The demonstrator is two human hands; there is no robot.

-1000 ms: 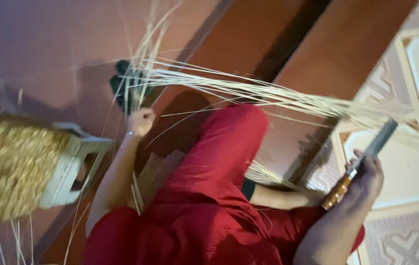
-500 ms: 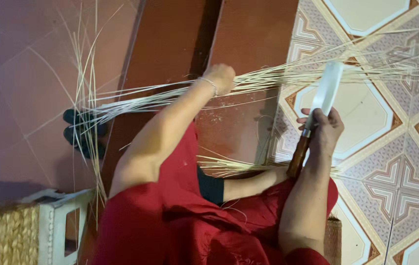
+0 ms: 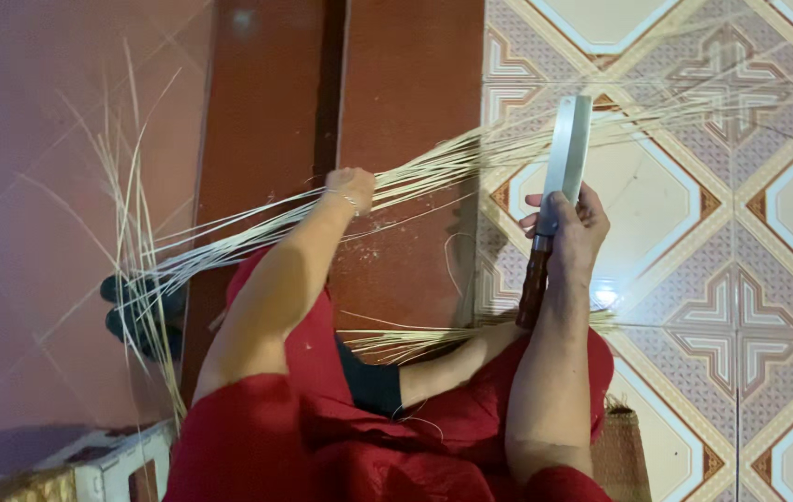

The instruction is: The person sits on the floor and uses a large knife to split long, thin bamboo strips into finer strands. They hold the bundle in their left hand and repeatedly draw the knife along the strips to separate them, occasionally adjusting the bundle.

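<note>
Patterned tile floor (image 3: 786, 307). Left hand (image 3: 352, 189) fingers clamp a strip bundle (image 3: 471, 158) stretching sideways; right hand (image 3: 575, 228) fingers grip an upright knife (image 3: 565, 158) just beside it.

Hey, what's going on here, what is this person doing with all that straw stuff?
A person in red clothing sits on the floor working with long pale plant strips. The left hand grips a bundle of the strips, which fan out across the patterned floor tiles and the reddish step. The right hand holds a wooden-handled knife upright, its broad blade pointing away, beside the strips. More strips lie under the arms.
</note>
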